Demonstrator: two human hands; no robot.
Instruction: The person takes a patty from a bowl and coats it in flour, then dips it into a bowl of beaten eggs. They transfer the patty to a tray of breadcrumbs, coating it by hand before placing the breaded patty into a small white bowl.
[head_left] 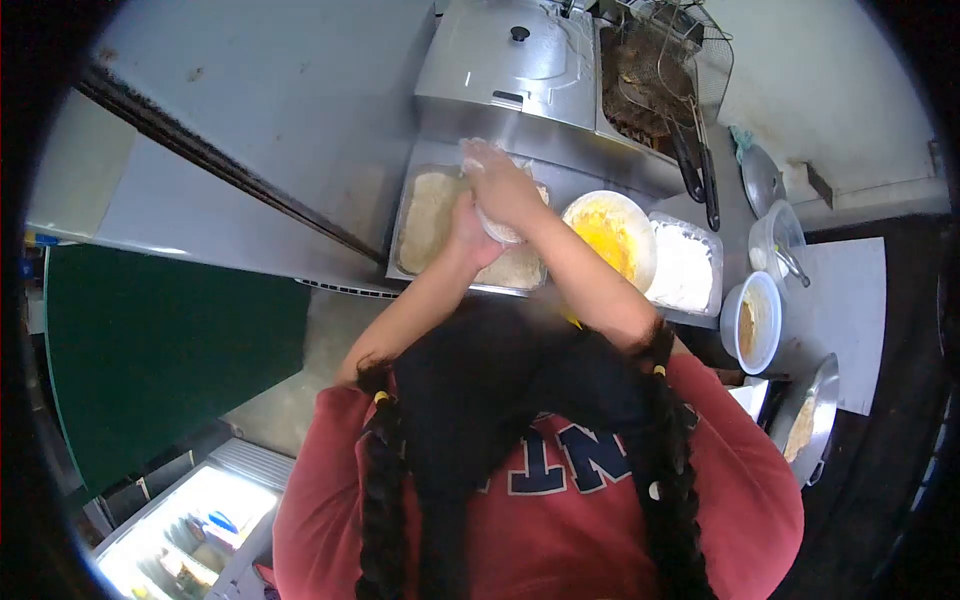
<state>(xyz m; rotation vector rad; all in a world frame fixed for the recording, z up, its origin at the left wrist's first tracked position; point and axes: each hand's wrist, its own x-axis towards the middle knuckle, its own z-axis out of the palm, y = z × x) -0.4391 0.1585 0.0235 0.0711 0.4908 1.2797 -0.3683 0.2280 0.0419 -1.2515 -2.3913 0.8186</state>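
Both hands are together over a metal tray [404, 262] of pale beige crumbs. Between them is a round, pale, crumb-coated piece [497, 229], mostly covered by the hands, so its kind cannot be made out. My left hand [474, 238] cups it from the near-left side. Over its top lies my right hand [498, 183], fingers bent around it and dusted white. Right of the tray stands a white bowl of yellow beaten egg [603, 236], close to my right forearm. Beside the bowl sits a metal tray of white flour [683, 268].
A lidded steel fryer [500, 60] stands behind the trays, with wire baskets [650, 85] whose black handles [708, 190] reach forward. Several plastic tubs [752, 322] and a metal pan [806, 418] are on the right. A tall metal panel [270, 120] borders the left.
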